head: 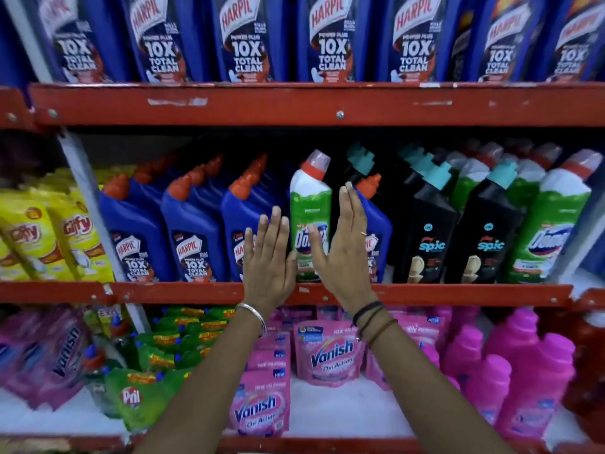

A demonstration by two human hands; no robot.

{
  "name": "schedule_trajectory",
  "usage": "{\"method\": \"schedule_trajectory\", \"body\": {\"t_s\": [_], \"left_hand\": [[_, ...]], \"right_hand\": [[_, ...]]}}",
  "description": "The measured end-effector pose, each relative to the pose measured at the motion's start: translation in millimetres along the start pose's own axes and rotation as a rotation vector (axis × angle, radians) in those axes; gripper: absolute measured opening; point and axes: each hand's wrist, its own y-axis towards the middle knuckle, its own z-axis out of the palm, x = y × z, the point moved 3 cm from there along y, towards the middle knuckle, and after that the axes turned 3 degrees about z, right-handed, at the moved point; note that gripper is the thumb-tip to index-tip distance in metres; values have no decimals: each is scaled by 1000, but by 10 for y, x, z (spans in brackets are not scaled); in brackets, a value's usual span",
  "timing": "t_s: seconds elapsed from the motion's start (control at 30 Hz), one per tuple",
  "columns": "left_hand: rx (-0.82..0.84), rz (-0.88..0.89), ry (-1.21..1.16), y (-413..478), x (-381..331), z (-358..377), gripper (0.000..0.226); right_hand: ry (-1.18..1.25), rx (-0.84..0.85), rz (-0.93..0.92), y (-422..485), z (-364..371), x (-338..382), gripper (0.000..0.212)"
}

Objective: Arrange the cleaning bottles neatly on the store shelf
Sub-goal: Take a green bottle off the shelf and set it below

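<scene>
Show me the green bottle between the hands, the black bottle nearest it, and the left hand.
green bottle (309,204): head view, upper body.
black bottle (429,221): head view, front above label.
left hand (266,257): head view, back of hand.

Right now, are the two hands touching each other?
Apart. The head view shows the green Domex bottle label plainly in the gap between the left hand and the right hand.

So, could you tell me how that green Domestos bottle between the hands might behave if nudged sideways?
The green Domestos bottle looks tall with a narrow angled neck, so it may tip rather than slide. Its glossy plastic could be slippery. Blue Harpic bottles beside it would probably stop a fall.
</scene>
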Motion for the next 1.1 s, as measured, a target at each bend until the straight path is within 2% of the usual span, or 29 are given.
{"method": "schedule_trajectory", "body": {"t_s": [0.13, 0.3, 0.4, 0.5, 0.63, 0.77, 0.87, 0.97, 1.1], "left_hand": [[39, -88, 131, -297, 204, 162, 59], [44, -26, 236, -449, 310, 330, 59], [17, -27, 244, -457, 312, 341, 59], [11, -32, 230, -472, 317, 339, 58], [16, -36, 238, -453, 323, 322, 57], [30, -35, 268, -442, 320, 315, 58], [30, -31, 279, -437, 304, 308, 59], [33, -26, 296, -430, 294, 305, 67], [51, -30, 306, -450, 289, 310, 66]], "right_hand": [[-4, 36, 173, 148, 289, 102, 80], [-214, 13, 269, 213, 527, 95, 96], [-185, -1, 311, 258, 564, 21, 93], [8, -21, 342, 221, 509, -21, 89], [146, -148, 271, 82, 288, 88, 83], [142, -335, 162, -36, -71, 228, 82], [93, -384, 128, -209, -300, 215, 83], [49, -363, 129, -479, -462, 96, 81], [26, -236, 264, -892, -498, -181, 78]]}}
